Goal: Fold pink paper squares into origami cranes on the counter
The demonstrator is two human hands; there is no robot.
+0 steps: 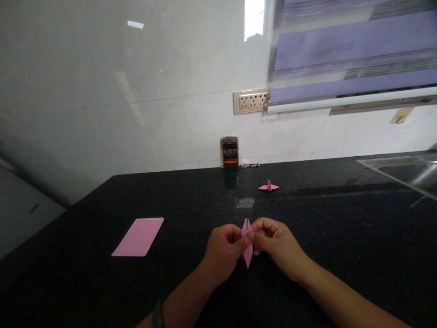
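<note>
Pinching part-folded pink paper in my left hand and right hand, I see one seemingly finished bird beyond it.

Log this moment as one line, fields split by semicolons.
left hand: pinching folded pink paper; right hand: pinching same piece; beyond: pink origami bird; leftward: flat pink paper

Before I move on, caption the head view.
Left hand and right hand pinch folded pink paper, a paper bird beyond.

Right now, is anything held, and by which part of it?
Yes: the folded pink origami paper, pinched around its middle by both the left hand and the right hand.
</note>
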